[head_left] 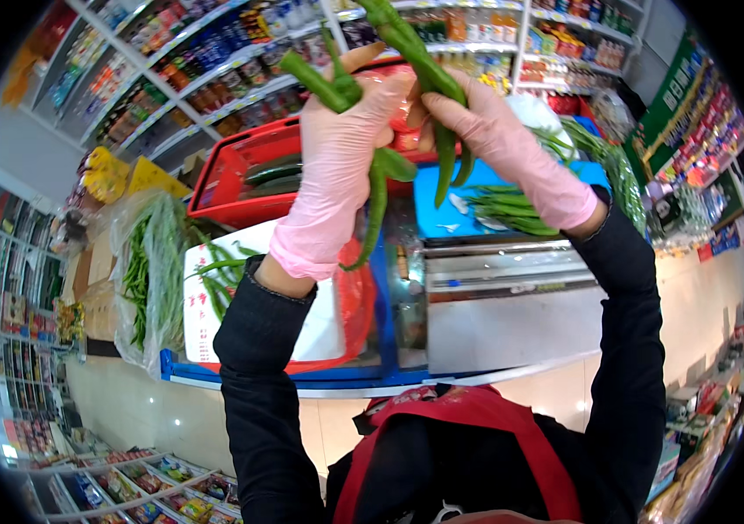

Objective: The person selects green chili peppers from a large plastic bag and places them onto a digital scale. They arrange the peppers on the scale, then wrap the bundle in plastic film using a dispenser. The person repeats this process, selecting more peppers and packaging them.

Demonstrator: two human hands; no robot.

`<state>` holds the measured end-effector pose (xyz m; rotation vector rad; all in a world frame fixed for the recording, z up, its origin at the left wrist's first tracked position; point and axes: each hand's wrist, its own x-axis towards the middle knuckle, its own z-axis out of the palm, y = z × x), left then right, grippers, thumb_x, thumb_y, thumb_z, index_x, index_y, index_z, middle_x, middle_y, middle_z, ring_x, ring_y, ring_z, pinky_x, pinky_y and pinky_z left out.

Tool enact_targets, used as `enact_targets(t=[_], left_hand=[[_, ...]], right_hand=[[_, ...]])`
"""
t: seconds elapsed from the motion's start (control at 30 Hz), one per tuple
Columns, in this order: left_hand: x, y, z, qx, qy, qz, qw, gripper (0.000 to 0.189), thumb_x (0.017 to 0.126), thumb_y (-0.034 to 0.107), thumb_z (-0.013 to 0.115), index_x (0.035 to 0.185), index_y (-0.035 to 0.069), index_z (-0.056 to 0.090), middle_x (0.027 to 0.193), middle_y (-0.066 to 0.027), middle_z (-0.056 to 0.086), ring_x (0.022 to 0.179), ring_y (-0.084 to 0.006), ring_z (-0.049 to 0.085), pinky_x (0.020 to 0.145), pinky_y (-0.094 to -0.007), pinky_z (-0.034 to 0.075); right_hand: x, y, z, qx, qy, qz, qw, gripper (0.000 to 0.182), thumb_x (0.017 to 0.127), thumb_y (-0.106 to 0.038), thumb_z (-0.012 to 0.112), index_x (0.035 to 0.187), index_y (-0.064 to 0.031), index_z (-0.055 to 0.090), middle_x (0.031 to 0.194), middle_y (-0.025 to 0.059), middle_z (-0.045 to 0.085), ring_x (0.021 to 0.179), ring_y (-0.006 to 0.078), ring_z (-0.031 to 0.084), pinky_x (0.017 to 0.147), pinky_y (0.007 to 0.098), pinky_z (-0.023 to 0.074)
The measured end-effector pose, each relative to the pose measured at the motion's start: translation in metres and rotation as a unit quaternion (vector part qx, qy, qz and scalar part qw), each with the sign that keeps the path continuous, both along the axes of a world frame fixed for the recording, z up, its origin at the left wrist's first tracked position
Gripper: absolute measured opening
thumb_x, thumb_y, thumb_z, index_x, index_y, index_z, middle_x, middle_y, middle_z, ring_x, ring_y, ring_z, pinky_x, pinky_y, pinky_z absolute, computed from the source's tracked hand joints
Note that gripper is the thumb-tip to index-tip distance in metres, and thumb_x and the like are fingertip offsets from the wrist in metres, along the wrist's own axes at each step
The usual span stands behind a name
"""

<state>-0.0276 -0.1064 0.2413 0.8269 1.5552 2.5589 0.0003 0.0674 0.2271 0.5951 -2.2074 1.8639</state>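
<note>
Both hands wear pale pink gloves and are raised above a work counter. My left hand (pixel 346 137) is closed around several green chili peppers (pixel 377 209), whose ends stick out above and below the fist. Between the fingers and thumb of my right hand (pixel 490 124) are more long green peppers (pixel 427 65), pointing up and down. Beneath my right forearm, a bunch of green peppers (pixel 509 208) lies on a blue tray (pixel 434 196). Under my left wrist, loose peppers (pixel 218 288) rest on a white board or foam sheet (pixel 306 334) that bears red writing.
Behind my left hand, a red crate (pixel 215 196) holds cucumbers (pixel 274 173). A plastic bag of green vegetables (pixel 149 275) is at the left. A wrapping machine (pixel 509 281) sits below the blue tray. Leafy greens (pixel 617 170) lie at the right, and stocked shelves (pixel 234 72) stand behind.
</note>
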Motion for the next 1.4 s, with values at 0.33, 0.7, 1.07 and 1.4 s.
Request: enact_targets(t=[0.33,0.7,1.07,1.4], left_hand=[[-0.007,0.003,-0.059,-0.211,-0.194,-0.078,0.955,0.031,0.094,0.01,0.054,0.124,0.001,0.058,0.084,-0.0009,0.059,0.051,-0.0016,0.036,0.045,-0.0181,0.024],[-0.016,0.051,-0.122,-0.434,-0.229,-0.065,0.869,0.031,0.091,0.011,0.058,0.12,0.001,0.061,0.095,-0.0007,0.066,0.052,-0.002,0.037,0.048,-0.018,0.031],[-0.096,0.146,-0.183,-0.673,-0.054,-0.195,0.711,0.02,0.086,0.012,0.065,0.105,0.005,0.066,0.09,-0.0027,0.065,0.081,-0.0137,0.057,0.072,-0.0296,0.047],[-0.107,0.158,-0.203,-0.659,-0.076,-0.235,0.711,0.006,0.085,0.013,0.065,0.087,0.007,0.064,0.078,0.0024,0.058,0.07,-0.0082,0.049,0.059,-0.0268,0.04]], right_hand=[[0.038,0.226,-0.078,0.566,0.226,-0.225,0.76,0.059,0.077,-0.005,0.067,0.132,-0.0148,0.048,0.104,0.0096,0.06,0.093,0.0295,0.061,0.081,0.0368,0.0502],[0.056,0.216,-0.174,0.696,0.182,-0.18,0.671,0.056,0.075,-0.004,0.058,0.131,-0.0093,0.051,0.086,0.0037,0.051,0.083,0.0193,0.057,0.076,0.0329,0.0488],[0.043,0.212,-0.18,0.702,0.125,-0.14,0.687,0.061,0.076,-0.005,0.06,0.135,-0.01,0.048,0.088,0.0036,0.052,0.086,0.0187,0.058,0.079,0.0328,0.0479],[0.046,0.214,-0.183,0.66,0.114,-0.112,0.734,0.073,0.077,-0.023,0.072,0.141,-0.0095,0.041,0.129,0.0073,0.052,0.118,0.0235,0.053,0.102,0.0394,0.0417]])
